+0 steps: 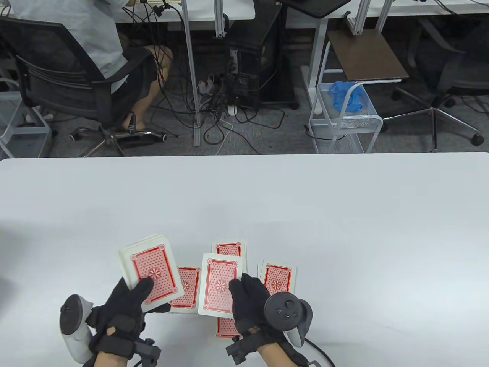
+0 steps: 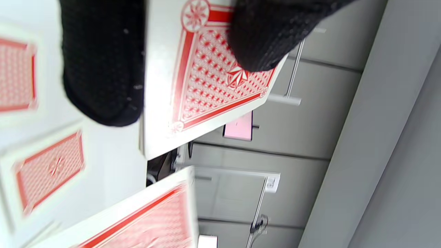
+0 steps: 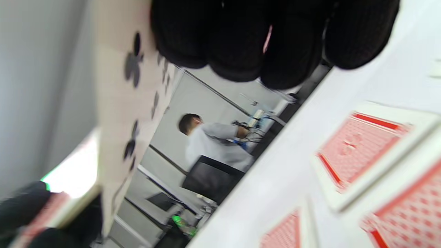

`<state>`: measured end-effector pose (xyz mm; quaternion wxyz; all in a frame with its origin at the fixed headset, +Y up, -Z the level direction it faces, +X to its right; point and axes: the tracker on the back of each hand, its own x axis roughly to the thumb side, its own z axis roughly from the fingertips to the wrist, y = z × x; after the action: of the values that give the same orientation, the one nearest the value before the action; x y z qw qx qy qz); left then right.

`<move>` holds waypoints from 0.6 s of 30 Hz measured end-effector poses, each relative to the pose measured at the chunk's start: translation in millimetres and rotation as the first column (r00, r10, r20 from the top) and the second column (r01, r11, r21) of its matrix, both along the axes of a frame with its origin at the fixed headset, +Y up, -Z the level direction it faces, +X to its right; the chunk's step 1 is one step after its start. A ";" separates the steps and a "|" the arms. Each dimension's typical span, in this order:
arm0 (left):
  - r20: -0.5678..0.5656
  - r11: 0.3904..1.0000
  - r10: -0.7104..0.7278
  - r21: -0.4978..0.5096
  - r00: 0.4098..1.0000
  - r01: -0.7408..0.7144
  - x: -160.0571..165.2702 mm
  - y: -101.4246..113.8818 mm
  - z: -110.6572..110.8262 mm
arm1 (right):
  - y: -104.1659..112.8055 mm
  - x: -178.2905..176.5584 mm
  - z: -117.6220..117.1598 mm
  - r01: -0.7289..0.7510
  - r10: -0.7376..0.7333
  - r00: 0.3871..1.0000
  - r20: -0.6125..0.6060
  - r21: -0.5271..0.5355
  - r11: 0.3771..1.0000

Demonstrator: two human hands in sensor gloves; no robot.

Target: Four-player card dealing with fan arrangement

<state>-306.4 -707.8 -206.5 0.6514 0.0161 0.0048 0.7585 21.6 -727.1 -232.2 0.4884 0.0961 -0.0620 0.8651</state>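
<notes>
- Deck [image 1: 151,269]: a red-backed stack held face down above the near left part of the white table [image 1: 344,214], tilted slightly clockwise; in the left wrist view the same deck [image 2: 210,79] shows its patterned back and pale edge
- Left hand [image 1: 122,309]: gloved in black, it grips the deck from below, thumb [image 1: 143,288] lying across the top card's back
- Left pile [image 1: 187,290]: red-backed cards flat on the table, just right of the deck and partly hidden beneath it
- Single card [image 1: 219,284]: held face down by the right hand, lifted over the table between the left pile and the right pile; the right wrist view shows its face [image 3: 134,103] bearing black clubs
- Far pile [image 1: 230,247]: lies behind the single card, partly covered by it
- Near pile [image 1: 226,328]: only a strip shows below the single card
- Right hand [image 1: 250,302]: fingers closed on the single card's right edge
- Right pile [image 1: 279,276]: flat on the table, just beyond the right hand
</notes>
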 end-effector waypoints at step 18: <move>-0.113 0.999 0.007 -0.047 0.994 -0.012 -21.2 -10.0 1.6 | -23.1 -130.5 -45.5 -0.866 0.861 0.495 -0.114 -0.141 0.479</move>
<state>-327.6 -717.9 -204.9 0.6468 0.0432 0.0596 0.7591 -108.9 -750.2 -277.7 -0.0049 0.0814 0.0794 0.9935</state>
